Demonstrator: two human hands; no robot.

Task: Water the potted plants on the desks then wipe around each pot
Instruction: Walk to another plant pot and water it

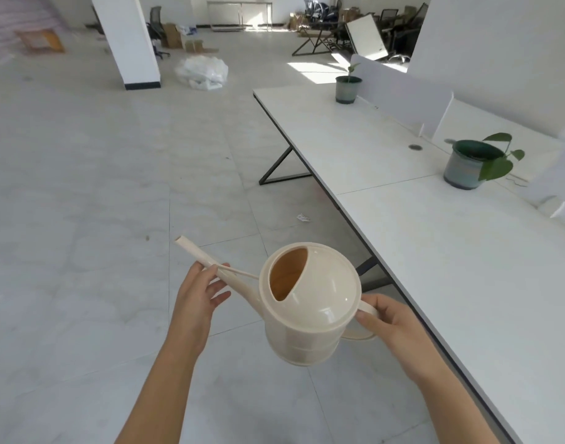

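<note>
The right hand (393,328) has its fingers closed round the handle (366,310) of a cream watering can (310,302), which is held in the air over the tiled floor (82,187). The left hand (197,293) is loose, its fingers almost straight, and touches the long spout (210,264) from below. To the right stands a white desk (418,251). On it, well apart from the can, are a leafy potted plant (470,165) and, farther away, a small potted seedling (348,88).
</note>
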